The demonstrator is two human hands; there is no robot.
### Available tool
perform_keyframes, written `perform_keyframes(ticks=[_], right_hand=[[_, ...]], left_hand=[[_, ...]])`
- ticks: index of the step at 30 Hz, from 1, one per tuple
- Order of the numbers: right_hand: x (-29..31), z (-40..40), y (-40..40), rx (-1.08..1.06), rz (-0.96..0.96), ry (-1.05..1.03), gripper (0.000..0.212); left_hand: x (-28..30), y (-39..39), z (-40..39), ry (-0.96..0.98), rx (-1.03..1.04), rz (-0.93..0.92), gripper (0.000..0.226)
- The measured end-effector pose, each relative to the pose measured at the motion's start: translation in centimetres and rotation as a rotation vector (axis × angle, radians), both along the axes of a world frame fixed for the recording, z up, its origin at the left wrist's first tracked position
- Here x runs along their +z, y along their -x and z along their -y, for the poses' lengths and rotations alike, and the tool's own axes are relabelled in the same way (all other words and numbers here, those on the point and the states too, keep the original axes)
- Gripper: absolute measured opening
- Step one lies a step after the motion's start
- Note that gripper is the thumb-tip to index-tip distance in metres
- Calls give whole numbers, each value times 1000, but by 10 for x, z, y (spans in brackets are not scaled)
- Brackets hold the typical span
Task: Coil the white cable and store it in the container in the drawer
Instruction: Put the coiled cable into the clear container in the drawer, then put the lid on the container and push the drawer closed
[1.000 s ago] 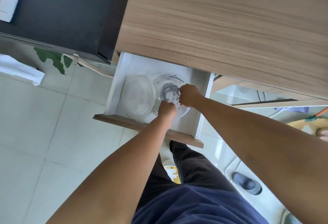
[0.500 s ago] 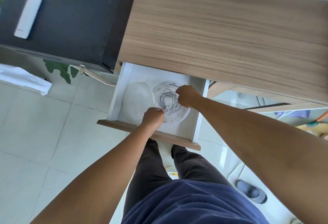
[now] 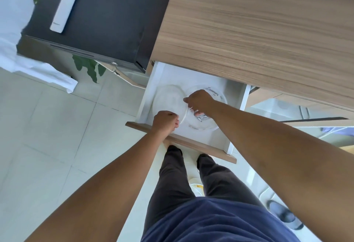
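The white drawer (image 3: 214, 138) stands pulled out under the wooden desk. Inside it on the right sits a round clear container (image 3: 208, 123). The coiled white cable (image 3: 200, 116) lies in it, mostly hidden under my right hand (image 3: 199, 100). A clear round lid (image 3: 166, 99) lies to the left of the container, overlapping its rim. My right hand reaches across the container and pinches the lid's right edge. My left hand (image 3: 165, 122) is closed on the lid's near edge.
The wooden desk top (image 3: 258, 30) overhangs the drawer's back. A black cabinet (image 3: 107, 17) with a white remote-like bar (image 3: 64, 8) stands to the left. A green plant (image 3: 88, 67), white cloth (image 3: 47, 73) and a slipper (image 3: 283, 215) are on the tiled floor.
My right hand left the cable in the container and moved left to the lid's edge. My left hand shifted left from the container to the lid's near edge.
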State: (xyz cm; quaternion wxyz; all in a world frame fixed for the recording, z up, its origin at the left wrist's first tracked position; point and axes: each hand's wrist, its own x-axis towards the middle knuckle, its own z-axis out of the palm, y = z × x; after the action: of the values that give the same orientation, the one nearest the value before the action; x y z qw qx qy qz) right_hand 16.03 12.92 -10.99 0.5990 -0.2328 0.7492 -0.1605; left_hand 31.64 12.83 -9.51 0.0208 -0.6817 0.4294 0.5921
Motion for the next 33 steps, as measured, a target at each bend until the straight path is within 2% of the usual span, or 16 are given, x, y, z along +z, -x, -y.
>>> perform_keyframes(ticks=[4,8,10,14,16,18,21,25,27,29,33], right_hand=[[-3,0,-16,-90,51,21,29],[-4,-9,-17,-368,206,21,15],[-2,-15,-4,-455,231,25,15],[7,-41,40,-480,170,71,22],[11,-58,62,-474,130,74,23],[14,-72,78,-471,98,78,24],[10,-83,86,-484,20,75,29],[-2,-82,74,-192,-347,26,47],[-8,-78,65,-104,-468,9,51],[-12,-74,59,-62,-499,0,50],[-16,-70,59,-53,-423,-7,59]], left_hand=[[-10,-14,5,99,-35,64,15],[-16,-22,12,150,-108,136,26],[-15,-21,18,249,-136,180,29],[-9,-13,27,525,-219,256,26],[-12,-5,30,534,-228,261,30],[-18,3,32,425,-279,250,41],[-27,18,30,270,-467,238,57],[-34,29,26,244,-496,248,63],[-33,31,26,266,-501,268,63],[-32,31,26,303,-502,255,62],[-30,31,30,325,-458,179,55]])
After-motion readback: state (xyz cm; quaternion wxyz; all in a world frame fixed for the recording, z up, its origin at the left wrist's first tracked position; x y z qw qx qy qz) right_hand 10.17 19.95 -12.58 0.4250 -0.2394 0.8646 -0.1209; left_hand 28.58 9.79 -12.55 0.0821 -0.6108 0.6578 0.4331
